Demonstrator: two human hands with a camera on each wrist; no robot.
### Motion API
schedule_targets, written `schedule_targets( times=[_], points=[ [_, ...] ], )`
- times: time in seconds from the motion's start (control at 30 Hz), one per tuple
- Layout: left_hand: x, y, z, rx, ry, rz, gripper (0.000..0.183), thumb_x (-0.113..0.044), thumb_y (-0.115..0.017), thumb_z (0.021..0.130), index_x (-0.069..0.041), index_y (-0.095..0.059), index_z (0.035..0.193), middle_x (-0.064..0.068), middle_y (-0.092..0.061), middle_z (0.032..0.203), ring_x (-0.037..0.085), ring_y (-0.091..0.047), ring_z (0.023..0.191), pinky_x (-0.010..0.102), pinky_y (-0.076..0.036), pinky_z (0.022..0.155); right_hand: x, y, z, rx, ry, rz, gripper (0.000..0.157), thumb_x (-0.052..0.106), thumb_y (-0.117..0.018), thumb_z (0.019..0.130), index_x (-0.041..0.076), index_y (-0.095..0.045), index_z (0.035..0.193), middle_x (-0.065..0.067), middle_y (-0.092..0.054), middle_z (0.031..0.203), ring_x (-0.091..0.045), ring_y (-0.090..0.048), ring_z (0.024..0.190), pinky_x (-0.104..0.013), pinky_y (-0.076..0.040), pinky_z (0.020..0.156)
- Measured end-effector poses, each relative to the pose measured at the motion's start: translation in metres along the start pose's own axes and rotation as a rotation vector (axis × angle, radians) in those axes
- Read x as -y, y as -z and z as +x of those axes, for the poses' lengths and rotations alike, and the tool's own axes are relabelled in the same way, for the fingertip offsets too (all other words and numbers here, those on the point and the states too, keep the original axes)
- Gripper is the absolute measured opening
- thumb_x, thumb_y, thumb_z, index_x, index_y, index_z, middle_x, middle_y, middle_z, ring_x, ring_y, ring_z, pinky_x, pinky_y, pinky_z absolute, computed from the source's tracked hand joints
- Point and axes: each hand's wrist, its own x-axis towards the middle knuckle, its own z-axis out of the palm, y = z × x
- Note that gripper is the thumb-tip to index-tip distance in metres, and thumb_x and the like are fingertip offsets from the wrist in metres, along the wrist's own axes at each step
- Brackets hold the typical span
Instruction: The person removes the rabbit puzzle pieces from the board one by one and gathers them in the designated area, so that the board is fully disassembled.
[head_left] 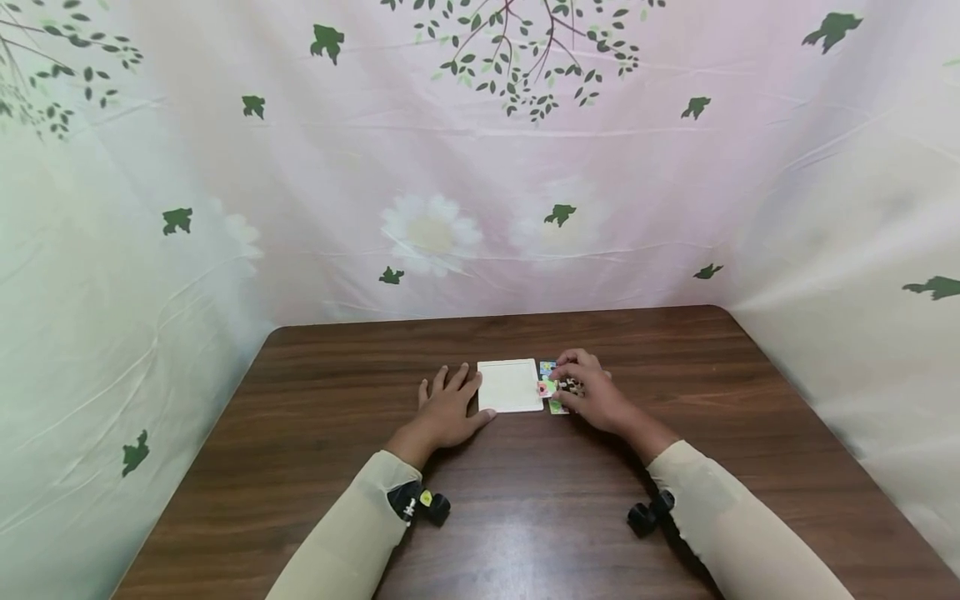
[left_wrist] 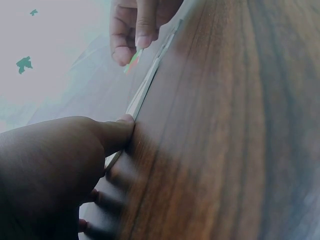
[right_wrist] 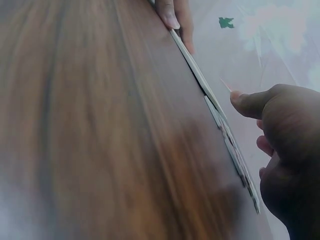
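Note:
A white square puzzle tray (head_left: 510,386) lies flat on the table between the hands. My left hand (head_left: 447,410) rests at its left side with the fingers spread, the thumb on the near left corner. Between thumb and fingers, my right hand (head_left: 595,392) pinches a small flat puzzle piece (head_left: 547,388), pink and green, raised over the tray's right edge. The left wrist view shows this piece (left_wrist: 132,63) edge-on, clear of the tray. More colourful pieces (head_left: 558,407) lie just right of the tray, partly hidden under the right hand.
The brown wooden table (head_left: 517,500) has a back edge close behind the tray. Printed fabric (head_left: 480,183) with leaves, birds and flowers hangs behind it and at both sides. Each sleeved forearm carries a black wrist camera (head_left: 643,518).

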Motion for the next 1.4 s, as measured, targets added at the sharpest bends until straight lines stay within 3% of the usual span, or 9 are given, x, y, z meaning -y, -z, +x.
schedule_targets(
  times=[0.5, 0.8, 1.07, 1.4],
  points=[
    [-0.002, -0.002, -0.001, -0.002, -0.003, -0.012, 0.081, -0.066, -0.055, 0.107, -0.026, -0.033, 0.174, 0.007, -0.018, 0.185, 0.046, -0.01, 0.171, 0.076, -0.007, 0.132, -0.022, 0.025, -0.022, -0.042, -0.032, -0.008, 0.022, 0.008, -0.079, 0.1, 0.008, -0.076, 0.122, -0.022, -0.05, 0.148, -0.049, -0.036, 0.143, -0.078, -0.024, 0.109],
    [-0.001, -0.002, 0.0, -0.006, 0.002, 0.004, 0.081, -0.067, -0.054, 0.107, -0.026, -0.033, 0.174, 0.007, -0.019, 0.185, 0.045, -0.01, 0.171, 0.076, -0.007, 0.132, -0.036, 0.045, -0.038, -0.056, -0.078, -0.015, 0.021, 0.008, -0.078, 0.101, 0.006, -0.075, 0.122, -0.021, -0.049, 0.147, -0.047, -0.036, 0.142, -0.069, -0.033, 0.111],
    [-0.002, 0.001, -0.002, -0.002, 0.004, 0.005, 0.08, -0.067, -0.053, 0.108, -0.027, -0.032, 0.174, 0.006, -0.017, 0.185, 0.045, -0.009, 0.171, 0.075, -0.006, 0.133, -0.048, 0.059, -0.05, -0.036, -0.13, -0.041, 0.021, 0.008, -0.076, 0.103, 0.003, -0.075, 0.123, -0.023, -0.049, 0.148, -0.048, -0.039, 0.142, -0.071, -0.034, 0.115],
    [-0.001, 0.0, -0.002, -0.002, 0.005, 0.009, 0.08, -0.068, -0.052, 0.108, -0.027, -0.032, 0.174, 0.007, -0.018, 0.185, 0.045, -0.009, 0.171, 0.075, -0.007, 0.132, -0.048, 0.065, -0.054, 0.013, -0.169, -0.041, 0.021, 0.012, -0.078, 0.102, 0.008, -0.077, 0.122, -0.022, -0.051, 0.149, -0.047, -0.042, 0.14, -0.071, -0.035, 0.113]
  ],
)
